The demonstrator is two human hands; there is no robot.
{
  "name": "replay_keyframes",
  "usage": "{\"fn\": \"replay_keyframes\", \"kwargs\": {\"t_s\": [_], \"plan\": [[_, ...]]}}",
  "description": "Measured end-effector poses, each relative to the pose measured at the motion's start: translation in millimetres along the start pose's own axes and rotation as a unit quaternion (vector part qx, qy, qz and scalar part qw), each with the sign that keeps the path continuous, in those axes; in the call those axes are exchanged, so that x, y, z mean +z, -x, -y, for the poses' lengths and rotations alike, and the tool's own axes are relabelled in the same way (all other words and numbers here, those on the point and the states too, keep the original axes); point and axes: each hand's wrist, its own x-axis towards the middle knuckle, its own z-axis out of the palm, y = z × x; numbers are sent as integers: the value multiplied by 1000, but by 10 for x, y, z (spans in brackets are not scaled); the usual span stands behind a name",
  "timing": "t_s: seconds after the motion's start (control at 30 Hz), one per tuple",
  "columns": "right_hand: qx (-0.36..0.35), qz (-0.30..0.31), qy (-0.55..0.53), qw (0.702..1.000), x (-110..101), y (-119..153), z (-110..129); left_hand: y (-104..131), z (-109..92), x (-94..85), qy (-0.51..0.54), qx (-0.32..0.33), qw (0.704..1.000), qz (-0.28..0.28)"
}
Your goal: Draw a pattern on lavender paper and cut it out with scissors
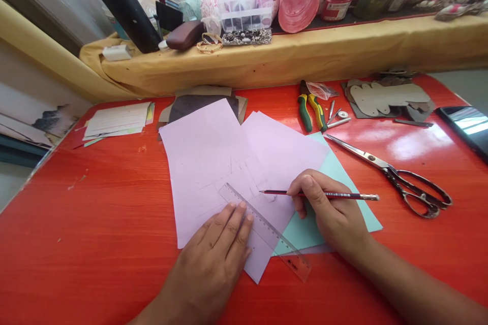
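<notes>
Ruler slip risk: the clear ruler (pixel 269 228) is lying slantwise across the top purple sheet (pixel 204 157), and only the left fingers are pinning it, up toward the far end. Its near end is sticking out past the papers over the red table (pixel 95 213), so I'm thinking a nudge there could be swinging it off line.
Paper stack risk: the top sheet is overlapping a second purple sheet (pixel 282 139) and a pale teal sheet (pixel 307 233). Nothing but that one hand is weighing them down, so uneven pressure could be sending the layers sliding, imo.
Pencil line risk: the tip is hanging over or touching the top sheet near the faint marks, a bit off the ruler's edge; can't tell if it's making contact. Drawing from there without closing the gap could be giving a wobbly stroke.
Left hand (pixel 215 246): it's lying palm down, fingers together and pointing up the page, gripping nothing, just pressing.
Right hand (pixel 330 208): it's pinching the pencil (pixel 346 195) between thumb and fingers, pretty far back from the tip, with the shaft lying almost level. Forearm is coming in from the lower right.
Scissors (pixel 381 162): they're sitting right of that hand, untouched.
</notes>
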Motion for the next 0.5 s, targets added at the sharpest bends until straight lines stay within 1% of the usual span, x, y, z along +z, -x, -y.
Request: {"fn": "replay_keyframes", "kwargs": {"t_s": [0.27, 0.5], "plan": [[8, -2, 4, 1000, 13, -8, 16, -7, 8, -8, -8, 4, 1000, -5], [8, -2, 4, 1000, 17, -10, 19, -4, 11, -10, -9, 11, 1000, 3]]}}
